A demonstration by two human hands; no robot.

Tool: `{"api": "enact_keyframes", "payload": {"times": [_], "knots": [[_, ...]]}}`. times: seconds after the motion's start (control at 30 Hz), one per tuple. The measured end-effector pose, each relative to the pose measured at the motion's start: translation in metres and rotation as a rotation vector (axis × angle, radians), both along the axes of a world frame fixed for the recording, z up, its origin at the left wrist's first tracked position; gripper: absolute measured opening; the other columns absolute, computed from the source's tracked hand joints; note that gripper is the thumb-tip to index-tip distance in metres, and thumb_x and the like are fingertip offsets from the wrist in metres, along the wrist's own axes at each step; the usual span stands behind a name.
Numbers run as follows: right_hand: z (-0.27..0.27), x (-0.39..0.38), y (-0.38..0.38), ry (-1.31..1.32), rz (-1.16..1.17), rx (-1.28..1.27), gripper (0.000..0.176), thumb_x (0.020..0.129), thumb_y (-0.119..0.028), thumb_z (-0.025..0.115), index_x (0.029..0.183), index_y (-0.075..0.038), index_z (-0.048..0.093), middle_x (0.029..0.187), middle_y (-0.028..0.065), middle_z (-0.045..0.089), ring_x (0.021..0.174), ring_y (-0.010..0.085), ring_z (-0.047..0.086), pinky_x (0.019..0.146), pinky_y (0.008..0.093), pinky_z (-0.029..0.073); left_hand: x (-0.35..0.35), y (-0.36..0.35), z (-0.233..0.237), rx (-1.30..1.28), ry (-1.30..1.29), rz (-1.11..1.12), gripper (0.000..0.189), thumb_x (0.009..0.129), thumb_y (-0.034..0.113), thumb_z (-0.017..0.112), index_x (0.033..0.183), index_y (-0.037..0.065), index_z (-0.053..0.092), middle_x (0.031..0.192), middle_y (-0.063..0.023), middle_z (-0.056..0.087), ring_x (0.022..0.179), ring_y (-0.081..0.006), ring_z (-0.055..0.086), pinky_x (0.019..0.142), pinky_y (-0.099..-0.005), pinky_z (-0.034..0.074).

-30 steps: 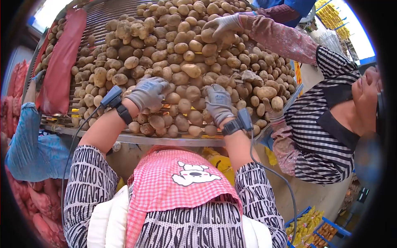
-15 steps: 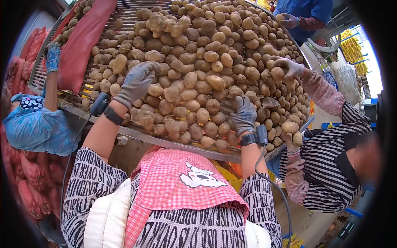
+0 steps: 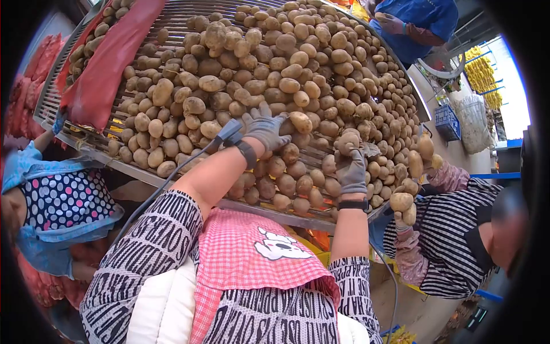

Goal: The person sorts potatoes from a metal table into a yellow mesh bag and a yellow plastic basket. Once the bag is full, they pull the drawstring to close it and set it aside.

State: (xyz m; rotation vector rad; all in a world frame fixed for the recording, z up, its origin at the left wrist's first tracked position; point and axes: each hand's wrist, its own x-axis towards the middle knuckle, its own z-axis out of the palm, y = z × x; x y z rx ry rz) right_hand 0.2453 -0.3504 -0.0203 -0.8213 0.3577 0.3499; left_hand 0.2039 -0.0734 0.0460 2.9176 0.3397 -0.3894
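Potatoes [image 3: 215, 83] are heaped over a slatted metal table [image 3: 240, 207]. My left hand [image 3: 265, 127], in a grey glove, lies palm down on the heap near its middle, fingers spread, beside a pale yellowish potato [image 3: 301, 122]. To the right, my right hand [image 3: 351, 171], also gloved in grey, has its fingers around a brownish, lumpy potato [image 3: 348, 141] at the heap's front right. Slats show between the two hands.
A co-worker in stripes [image 3: 452, 235] holds potatoes at the right edge. Another in blue [image 3: 415, 26] stands at the far right. A third [image 3: 69, 195] is at the left, near red mesh netting [image 3: 106, 69]. A blue crate [image 3: 447, 122] stands behind.
My left hand has moved right, toward the middle of the heap. My right hand has taken hold of a potato. The striped co-worker's far hand has come nearer the table's edge; the left co-worker has shifted.
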Motion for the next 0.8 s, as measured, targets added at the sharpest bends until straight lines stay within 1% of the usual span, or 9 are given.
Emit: {"api": "enact_keyframes", "payload": {"times": [0.07, 0.17, 0.33, 0.47, 0.57, 0.6, 0.67, 0.73, 0.8], "knots": [[0.027, -0.009, 0.011, -0.013, 0.004, 0.138, 0.045, 0.089, -0.023, 0.07, 0.13, -0.012, 0.056, 0.12, 0.0084, 0.062, 0.105, 0.0266, 0.064, 0.083, 0.0398, 0.059, 0.009, 0.0, -0.001, 0.1, -0.135, -0.06, 0.073, 0.078, 0.059, 0.07, 0.14, 0.024, 0.052, 0.142, -0.023, 0.039, 0.129, -0.0411, 0.044, 0.107, -0.0511, 0.039], [0.053, -0.022, 0.02, 0.114, -0.06, 0.39, 0.046, 0.089, -0.052, 0.067, 0.118, -0.016, 0.061, 0.116, 0.0068, 0.066, 0.106, 0.0291, 0.065, 0.078, 0.0429, 0.06, 0.028, 0.003, 0.021, -0.104, 0.187, -0.058, 0.082, 0.071, 0.057, 0.076, 0.142, 0.024, 0.051, 0.144, -0.023, 0.038, 0.129, -0.0422, 0.044, 0.107, -0.05, 0.041], [0.062, -0.035, 0.025, 0.161, -0.134, 0.433, 0.039, 0.092, -0.052, 0.063, 0.111, -0.018, 0.062, 0.114, 0.0072, 0.067, 0.109, 0.0314, 0.065, 0.078, 0.0516, 0.06, 0.022, -0.003, 0.015, -0.064, 0.31, -0.217, 0.082, 0.069, 0.059, 0.076, 0.138, 0.018, 0.057, 0.143, -0.0229, 0.041, 0.123, -0.0431, 0.05, 0.105, -0.0479, 0.044], [0.049, -0.035, 0.027, 0.194, -0.16, 0.339, 0.018, 0.095, -0.026, 0.057, 0.108, -0.016, 0.063, 0.111, 0.0083, 0.068, 0.105, 0.0293, 0.066, 0.077, 0.0515, 0.059, 0.015, -0.027, 0.016, 0.071, 0.338, -0.215, 0.071, 0.072, 0.057, 0.075, 0.131, 0.019, 0.063, 0.135, -0.0205, 0.045, 0.122, -0.0431, 0.05, 0.101, -0.0496, 0.046], [0.05, -0.013, 0.041, 0.111, -0.107, -0.15, 0.026, 0.093, -0.014, 0.052, 0.115, -0.006, 0.064, 0.096, 0.0066, 0.069, 0.087, 0.0217, 0.066, 0.077, 0.0359, 0.056, 0.018, -0.019, 0.023, 0.073, 0.438, -0.46, 0.068, 0.07, 0.055, 0.076, 0.127, 0.019, 0.065, 0.133, -0.0206, 0.048, 0.121, -0.0431, 0.05, 0.099, -0.0501, 0.047], [0.058, -0.007, 0.048, 0.107, -0.104, -0.152, 0.026, 0.093, -0.014, 0.052, 0.115, -0.006, 0.064, 0.096, 0.0066, 0.069, 0.087, 0.0217, 0.066, 0.077, 0.0359, 0.056, 0.015, -0.016, 0.012, 0.032, 0.386, -0.463, 0.068, 0.07, 0.054, 0.076, 0.127, 0.018, 0.065, 0.132, -0.0207, 0.048, 0.12, -0.0422, 0.051, 0.098, -0.0497, 0.048], [0.078, 0.004, 0.061, -0.221, 0.064, -0.561, 0.03, 0.093, -0.012, 0.052, 0.119, -0.002, 0.063, 0.093, 0.0049, 0.067, 0.088, 0.0205, 0.066, 0.078, 0.0328, 0.055, 0.005, -0.01, 0.007, -0.009, 0.332, -0.464, 0.068, 0.07, 0.053, 0.076, 0.127, 0.018, 0.065, 0.131, -0.0208, 0.049, 0.119, -0.0413, 0.052, 0.098, -0.0493, 0.048], [0.064, 0.03, 0.07, -0.244, 0.139, -0.591, 0.034, 0.091, -0.011, 0.054, 0.123, -0.007, 0.064, 0.105, 0.0093, 0.068, 0.094, 0.0252, 0.067, 0.081, 0.0366, 0.055, -0.002, -0.001, 0.015, -0.171, 0.183, -0.502, 0.068, 0.069, 0.053, 0.076, 0.125, 0.016, 0.066, 0.131, -0.0206, 0.051, 0.118, -0.0392, 0.054, 0.098, -0.0479, 0.047], [0.055, 0.049, 0.077, -0.79, 0.497, -1.64, 0.038, 0.089, -0.015, 0.057, 0.126, -0.016, 0.063, 0.124, 0.0127, 0.063, 0.102, 0.0305, 0.067, 0.084, 0.0426, 0.055, -0.003, 0.01, 0.024, -0.283, 0.166, -0.459, 0.061, 0.072, 0.049, 0.076, 0.121, 0.014, 0.067, 0.128, -0.0193, 0.052, 0.116, -0.0349, 0.055, 0.099, -0.0443, 0.047]]}}
